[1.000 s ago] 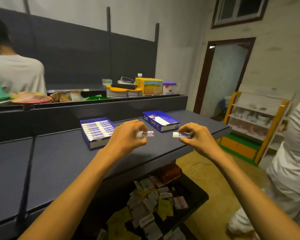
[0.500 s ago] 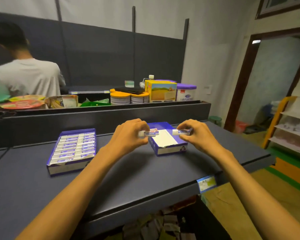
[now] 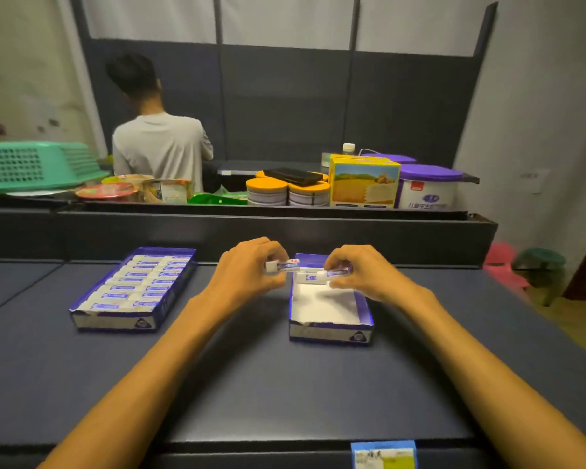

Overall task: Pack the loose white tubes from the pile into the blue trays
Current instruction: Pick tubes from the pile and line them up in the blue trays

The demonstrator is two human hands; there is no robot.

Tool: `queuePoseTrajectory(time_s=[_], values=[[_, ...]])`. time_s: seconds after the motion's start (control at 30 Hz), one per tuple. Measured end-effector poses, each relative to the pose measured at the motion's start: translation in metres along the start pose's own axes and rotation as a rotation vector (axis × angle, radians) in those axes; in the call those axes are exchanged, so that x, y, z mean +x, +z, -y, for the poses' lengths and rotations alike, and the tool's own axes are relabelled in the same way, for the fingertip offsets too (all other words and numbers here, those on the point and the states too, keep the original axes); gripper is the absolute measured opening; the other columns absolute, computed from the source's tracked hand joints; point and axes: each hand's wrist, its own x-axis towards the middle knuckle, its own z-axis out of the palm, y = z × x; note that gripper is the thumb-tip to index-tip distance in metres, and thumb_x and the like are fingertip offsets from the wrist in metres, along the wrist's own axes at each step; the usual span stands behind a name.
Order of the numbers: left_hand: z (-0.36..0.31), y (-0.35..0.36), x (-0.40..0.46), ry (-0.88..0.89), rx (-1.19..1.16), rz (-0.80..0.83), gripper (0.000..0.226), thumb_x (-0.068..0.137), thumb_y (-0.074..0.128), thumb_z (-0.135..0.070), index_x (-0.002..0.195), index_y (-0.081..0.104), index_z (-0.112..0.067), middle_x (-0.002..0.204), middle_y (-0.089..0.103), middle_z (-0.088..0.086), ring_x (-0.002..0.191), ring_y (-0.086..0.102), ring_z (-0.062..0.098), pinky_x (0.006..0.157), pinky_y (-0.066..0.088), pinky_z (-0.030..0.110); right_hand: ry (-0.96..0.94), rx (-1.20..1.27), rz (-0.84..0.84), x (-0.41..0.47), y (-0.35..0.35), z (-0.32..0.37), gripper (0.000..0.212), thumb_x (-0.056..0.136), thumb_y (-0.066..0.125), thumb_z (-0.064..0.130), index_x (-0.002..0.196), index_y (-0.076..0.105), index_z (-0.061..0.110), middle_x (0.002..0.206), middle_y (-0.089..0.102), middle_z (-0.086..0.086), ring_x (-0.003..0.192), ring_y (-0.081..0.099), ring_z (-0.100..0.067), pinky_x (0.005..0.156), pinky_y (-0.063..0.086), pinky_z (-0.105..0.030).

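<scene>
Both hands are loaded: your left hand (image 3: 251, 269) pinches one white tube (image 3: 282, 266) between thumb and curled fingers, cap end pointing left, and your right hand (image 3: 359, 270) pinches a second tube (image 3: 334, 273) the same way. Both tubes sit over the far end of the right blue tray (image 3: 330, 328), the left one just above its far-left corner, the right one low against the far wall. One tube (image 3: 310, 277) already lies flat there, crosswise; the rest of that tray's white floor is bare. The left tray (image 3: 115, 319) looks full, two columns of tubes side by side, so treat it as the pattern to copy. My read: you're at placement, early in filling this tray. Lay each tube flat and crosswise, tight against the one already down, labels up, caps matching the left tray's layout. Set the right tube first since it's lower, then bring the left in beside it so they don't knock each other. Don't drop from height; light tubes will likely roll or skew. The loose pile isn't in view from here. Both trays rest on the dark table (image 3: 285, 384), well apart.
</scene>
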Motion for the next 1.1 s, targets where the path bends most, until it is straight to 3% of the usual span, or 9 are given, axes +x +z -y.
queuePoseTrajectory(time_s=[0.33,0.63,0.8,1.0,1.1], values=[[0.017,-0.009,0.010,-0.023,0.031,-0.046,0.019,0.078,0.075,-0.027,0.095,0.068,-0.024,0.092,0.065,-0.009,0.078,0.060,0.009,0.069,0.057,0.039,-0.129,-0.098,0.100,0.039,0.023,0.009,0.024,0.080,0.077,0.030,0.102,0.067,0.027,0.106,0.062,0.007,0.093,0.056,-0.010,0.081,0.052,-0.032],[0.027,-0.009,0.015,-0.014,0.033,-0.025,0.021,0.079,0.074,-0.028,0.099,0.067,-0.024,0.096,0.065,-0.008,0.078,0.059,0.009,0.069,0.056,0.032,-0.129,0.009,0.110,0.042,0.034,0.004,0.031,0.080,0.077,0.022,0.110,0.068,0.020,0.108,0.062,0.005,0.091,0.057,-0.007,0.074,0.042,-0.014],[0.026,-0.011,0.015,-0.019,0.041,-0.017,0.021,0.080,0.074,-0.029,0.099,0.068,-0.023,0.097,0.065,-0.008,0.078,0.059,0.009,0.070,0.055,0.029,-0.129,-0.003,0.123,0.041,0.033,0.002,0.030,0.084,0.073,0.019,0.114,0.069,0.021,0.113,0.060,0.005,0.097,0.055,-0.007,0.078,0.041,-0.015],[0.030,-0.011,0.014,-0.017,0.034,-0.016,0.021,0.079,0.074,-0.029,0.099,0.067,-0.023,0.095,0.064,-0.009,0.079,0.061,0.010,0.071,0.057,0.036,-0.166,-0.012,0.077,0.038,0.032,0.008,0.027,0.086,0.072,0.018,0.112,0.069,0.022,0.112,0.063,0.004,0.095,0.059,-0.009,0.081,0.049,-0.019],[0.031,-0.010,0.013,-0.019,0.019,-0.010,0.021,0.079,0.074,-0.029,0.098,0.067,-0.023,0.093,0.064,-0.010,0.079,0.061,0.011,0.071,0.057,0.037,-0.186,-0.065,0.074,0.037,0.031,0.012,0.026,0.087,0.071,0.019,0.113,0.068,0.021,0.114,0.063,0.003,0.092,0.055,-0.006,0.078,0.044,-0.016]])
